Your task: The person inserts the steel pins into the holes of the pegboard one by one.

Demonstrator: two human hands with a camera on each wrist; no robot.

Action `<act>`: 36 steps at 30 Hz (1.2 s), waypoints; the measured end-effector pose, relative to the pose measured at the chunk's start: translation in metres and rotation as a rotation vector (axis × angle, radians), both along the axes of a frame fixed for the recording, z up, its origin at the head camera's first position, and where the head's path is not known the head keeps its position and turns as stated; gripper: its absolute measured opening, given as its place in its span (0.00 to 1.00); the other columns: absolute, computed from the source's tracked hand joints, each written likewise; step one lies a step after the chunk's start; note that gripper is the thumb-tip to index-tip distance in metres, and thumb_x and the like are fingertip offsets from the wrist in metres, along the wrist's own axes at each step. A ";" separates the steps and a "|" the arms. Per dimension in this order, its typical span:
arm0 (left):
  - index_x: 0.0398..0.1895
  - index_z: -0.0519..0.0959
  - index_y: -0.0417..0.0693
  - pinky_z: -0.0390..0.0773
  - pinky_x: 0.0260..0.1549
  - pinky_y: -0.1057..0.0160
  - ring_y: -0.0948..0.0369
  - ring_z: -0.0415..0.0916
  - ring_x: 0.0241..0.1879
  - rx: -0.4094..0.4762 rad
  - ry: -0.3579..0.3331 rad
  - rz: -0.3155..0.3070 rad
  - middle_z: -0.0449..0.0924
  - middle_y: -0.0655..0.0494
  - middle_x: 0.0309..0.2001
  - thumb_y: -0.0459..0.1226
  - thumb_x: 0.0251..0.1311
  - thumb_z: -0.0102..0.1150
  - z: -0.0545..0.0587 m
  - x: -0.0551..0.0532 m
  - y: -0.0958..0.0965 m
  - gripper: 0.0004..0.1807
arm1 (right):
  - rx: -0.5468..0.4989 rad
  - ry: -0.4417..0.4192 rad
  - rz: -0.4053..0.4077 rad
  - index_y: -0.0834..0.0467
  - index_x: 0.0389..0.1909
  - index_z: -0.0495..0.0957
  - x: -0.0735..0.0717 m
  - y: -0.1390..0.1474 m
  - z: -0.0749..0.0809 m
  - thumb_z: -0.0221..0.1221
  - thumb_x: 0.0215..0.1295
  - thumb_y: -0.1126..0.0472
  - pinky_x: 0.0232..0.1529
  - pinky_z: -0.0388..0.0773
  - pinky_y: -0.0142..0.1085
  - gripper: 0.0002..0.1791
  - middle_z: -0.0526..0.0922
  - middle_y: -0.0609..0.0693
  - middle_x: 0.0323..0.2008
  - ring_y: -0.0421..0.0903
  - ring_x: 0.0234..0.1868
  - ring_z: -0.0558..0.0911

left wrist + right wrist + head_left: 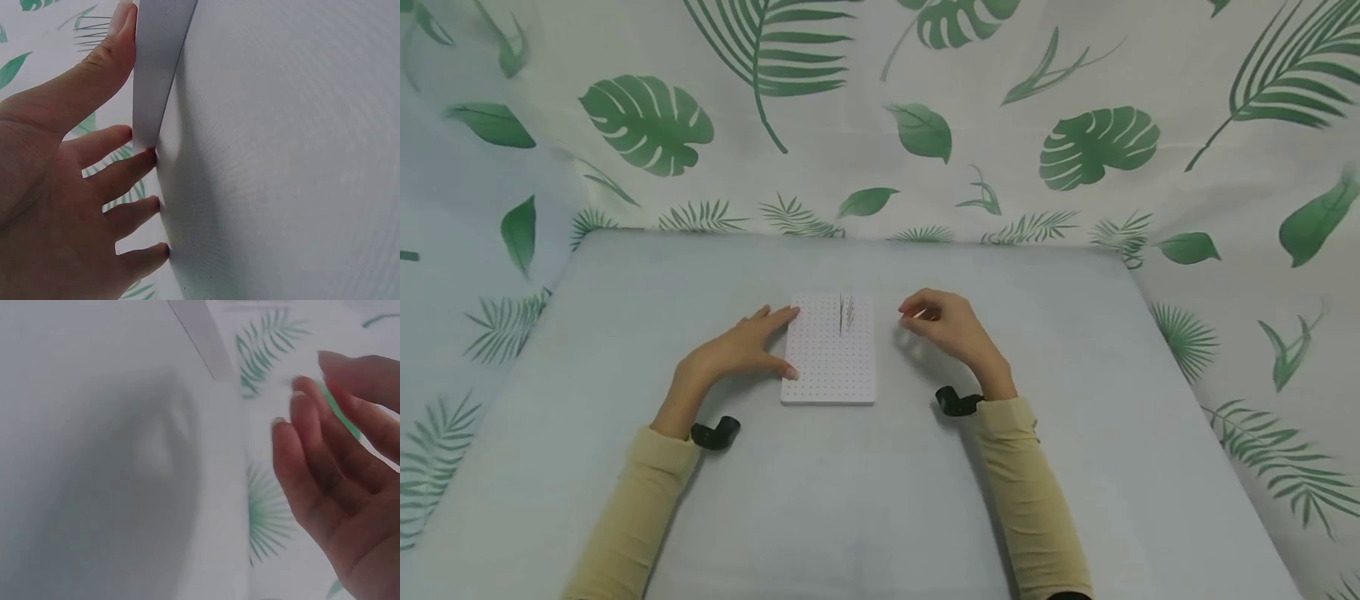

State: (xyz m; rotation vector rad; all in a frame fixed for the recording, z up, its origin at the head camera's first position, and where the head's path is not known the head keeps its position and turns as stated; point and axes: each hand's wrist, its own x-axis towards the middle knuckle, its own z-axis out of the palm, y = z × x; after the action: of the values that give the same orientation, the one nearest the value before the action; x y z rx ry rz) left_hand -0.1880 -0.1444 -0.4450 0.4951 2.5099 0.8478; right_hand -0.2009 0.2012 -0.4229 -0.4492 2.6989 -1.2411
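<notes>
A white board (827, 371) with rows of small holes lies on the table, and several thin dark pins (841, 317) stand in its upper right part. My left hand (737, 346) is spread at the board's left edge, its thumb and index fingertip touching that side. In the left wrist view, the thumb lies against the board's side (153, 69), with the other fingers fanned out below. To the right of the board, my right hand (947, 323) hovers over the table with loosely bent fingers. Nothing shows between its fingers (289, 456) in the right wrist view.
The pale table (865, 500) extends around the board on all sides. Behind it hangs a white cloth (850, 125) printed with green leaves. A small black camera (717, 433) sits at the left wrist, and another black camera (957, 402) at the right.
</notes>
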 end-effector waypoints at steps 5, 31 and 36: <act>0.83 0.52 0.44 0.38 0.77 0.31 0.35 0.35 0.81 -0.018 -0.006 0.005 0.45 0.34 0.82 0.49 0.56 0.76 0.004 -0.002 -0.002 0.57 | 0.005 -0.024 -0.016 0.61 0.51 0.85 -0.004 0.015 0.008 0.64 0.71 0.61 0.42 0.82 0.42 0.12 0.88 0.54 0.46 0.51 0.41 0.86; 0.83 0.52 0.44 0.37 0.78 0.33 0.36 0.34 0.82 0.008 -0.013 0.005 0.46 0.37 0.82 0.49 0.54 0.77 -0.001 -0.002 -0.002 0.58 | 0.139 -0.213 -0.095 0.61 0.60 0.79 -0.003 0.096 0.001 0.58 0.72 0.65 0.46 0.80 0.41 0.18 0.84 0.61 0.51 0.53 0.44 0.83; 0.83 0.52 0.44 0.39 0.77 0.31 0.35 0.34 0.81 0.009 -0.014 0.001 0.46 0.37 0.82 0.49 0.54 0.76 -0.002 -0.002 -0.002 0.58 | 0.177 -0.248 -0.090 0.61 0.62 0.78 0.000 0.103 -0.003 0.58 0.69 0.67 0.45 0.78 0.36 0.21 0.83 0.62 0.48 0.52 0.45 0.81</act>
State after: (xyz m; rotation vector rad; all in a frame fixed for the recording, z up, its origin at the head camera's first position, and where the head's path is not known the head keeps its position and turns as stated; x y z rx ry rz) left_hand -0.1900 -0.1466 -0.4469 0.4895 2.4951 0.8602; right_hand -0.2012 0.3044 -0.4258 -0.1425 2.6085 -0.9915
